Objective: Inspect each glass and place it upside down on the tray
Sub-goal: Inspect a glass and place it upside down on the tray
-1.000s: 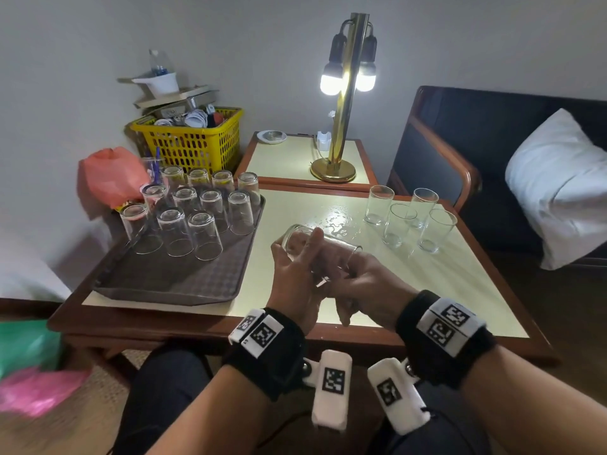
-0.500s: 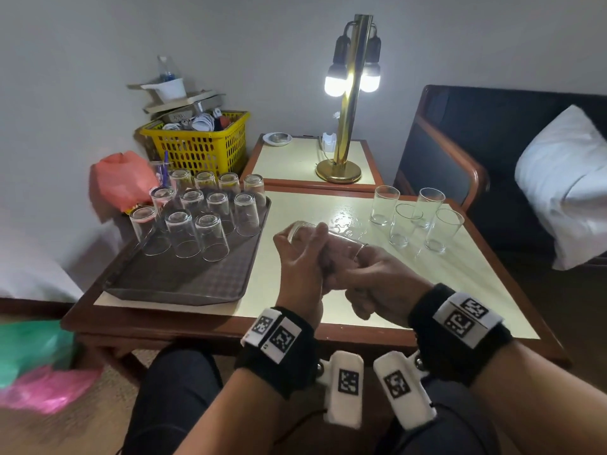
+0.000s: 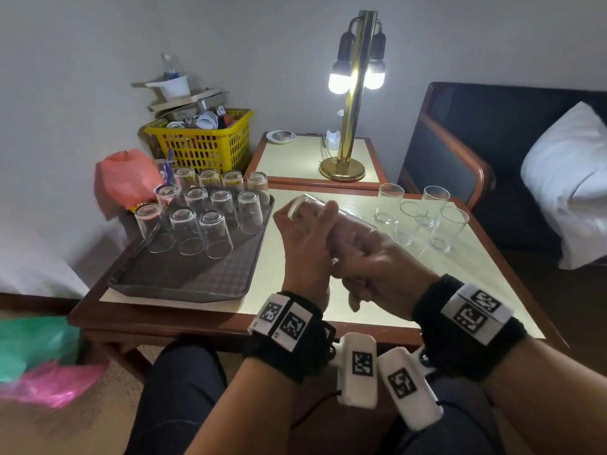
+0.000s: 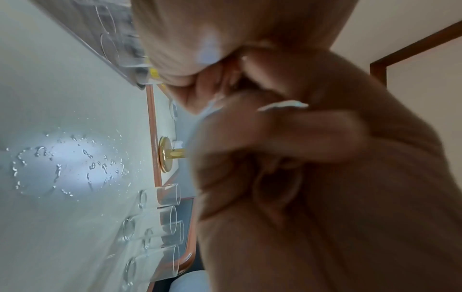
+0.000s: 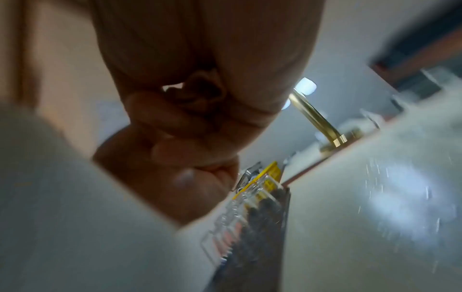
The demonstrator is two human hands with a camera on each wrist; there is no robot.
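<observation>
Head view shows our table with the tray on its left side, eleven glasses inverted at the tray's far end, and four upright glasses well right of the tray. Between them, above the table, our left hand and right hand both curl their fingers round one glass, lying sideways. Since a second ago it has only lifted slightly, so we judge inspection continues; flipping onto the tray remains.
</observation>
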